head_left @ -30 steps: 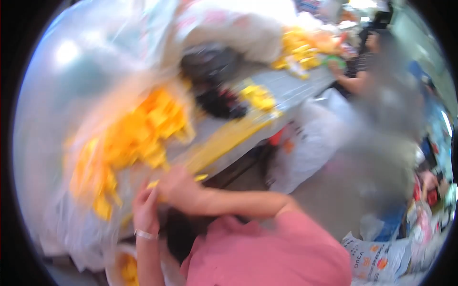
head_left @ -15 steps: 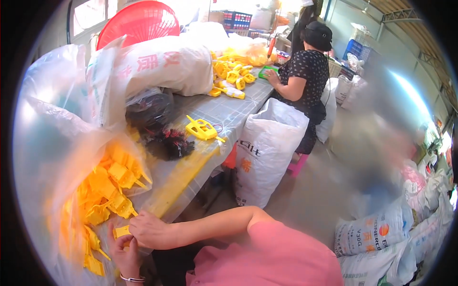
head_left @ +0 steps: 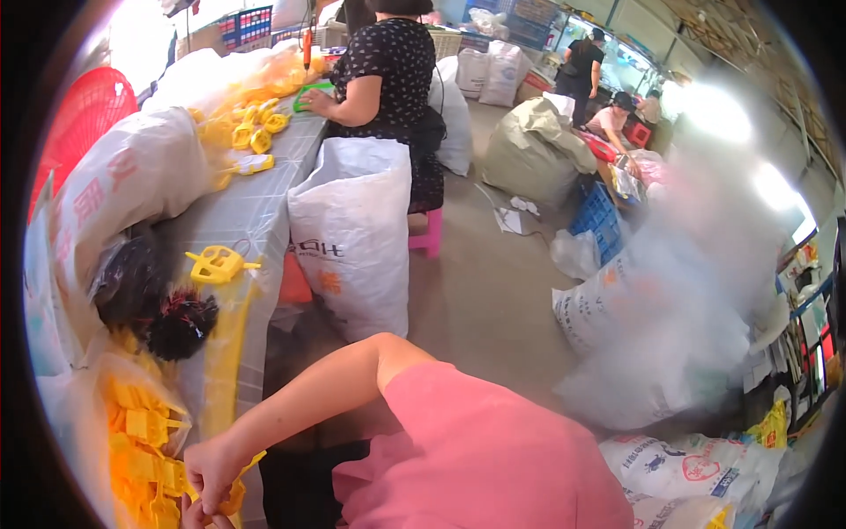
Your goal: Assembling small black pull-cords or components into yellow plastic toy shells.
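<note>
With fingers of right hand (head_left: 215, 471), gripping yellow plastic part (head_left: 234, 499) near tabletop (head_left: 256, 198); with left hand (head_left: 202, 520) cropped at view's lower edge, cannot tell grip.

Upper left held a round red ribbed object (head_left: 92, 115); at upper centre a co-worker (head_left: 388, 66) in a dark patterned top was beside an open white sack (head_left: 357, 216). Right of centre, a blue crate (head_left: 599, 220) sat near a beige sack (head_left: 529, 159); printed white sacks (head_left: 679, 467) lay lower right.

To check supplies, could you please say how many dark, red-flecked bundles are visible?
1: the dark bundle on the table, beside the black bag, which may hide more.
</note>
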`<state>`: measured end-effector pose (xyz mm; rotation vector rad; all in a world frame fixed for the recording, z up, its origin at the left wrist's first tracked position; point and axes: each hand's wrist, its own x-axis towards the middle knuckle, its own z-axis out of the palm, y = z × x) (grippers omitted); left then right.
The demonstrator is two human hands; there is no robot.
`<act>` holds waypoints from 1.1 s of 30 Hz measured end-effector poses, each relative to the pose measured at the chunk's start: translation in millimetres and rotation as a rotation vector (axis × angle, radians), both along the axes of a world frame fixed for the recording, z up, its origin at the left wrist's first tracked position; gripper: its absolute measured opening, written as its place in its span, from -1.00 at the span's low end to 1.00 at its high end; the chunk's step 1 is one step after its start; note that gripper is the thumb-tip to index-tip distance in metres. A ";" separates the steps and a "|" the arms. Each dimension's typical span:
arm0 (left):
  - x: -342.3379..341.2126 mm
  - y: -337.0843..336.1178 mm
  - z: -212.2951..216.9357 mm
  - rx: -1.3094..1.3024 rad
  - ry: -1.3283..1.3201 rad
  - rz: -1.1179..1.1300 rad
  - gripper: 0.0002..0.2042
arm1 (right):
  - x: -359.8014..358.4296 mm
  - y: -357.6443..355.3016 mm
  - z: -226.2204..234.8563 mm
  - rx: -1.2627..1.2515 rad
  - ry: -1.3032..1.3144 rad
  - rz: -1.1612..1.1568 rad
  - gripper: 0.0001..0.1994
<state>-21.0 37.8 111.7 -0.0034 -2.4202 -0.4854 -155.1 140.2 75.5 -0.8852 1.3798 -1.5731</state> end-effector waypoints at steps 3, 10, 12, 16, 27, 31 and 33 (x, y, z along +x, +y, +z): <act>-6.9 5.4 -0.2 0.133 0.002 -0.105 -0.88 | -9.1 3.4 -4.4 0.059 0.014 0.021 -0.82; -14.1 -2.6 -20.2 -0.008 -0.027 -0.287 -0.77 | 12.5 9.4 -11.6 0.001 1.551 -0.131 -0.70; -8.2 5.5 -10.2 0.160 -0.187 -0.280 -0.77 | 23.1 24.3 4.3 0.015 1.777 -0.187 -0.81; 1.1 4.9 -23.2 0.914 -0.507 -0.408 -0.76 | -6.1 17.9 -12.0 -0.117 1.864 -0.331 -0.70; 10.0 -39.1 -75.0 0.656 -0.380 -0.386 -0.65 | 14.0 23.4 -4.2 -0.134 0.998 -0.025 -0.80; 5.3 -37.7 -73.5 0.422 -0.324 -0.430 -0.61 | 17.0 33.2 0.1 -0.126 1.345 -0.172 -0.83; 4.2 -38.2 -77.3 0.381 -0.294 -0.419 -0.63 | 13.5 28.9 -12.4 -0.202 1.444 -0.277 -0.82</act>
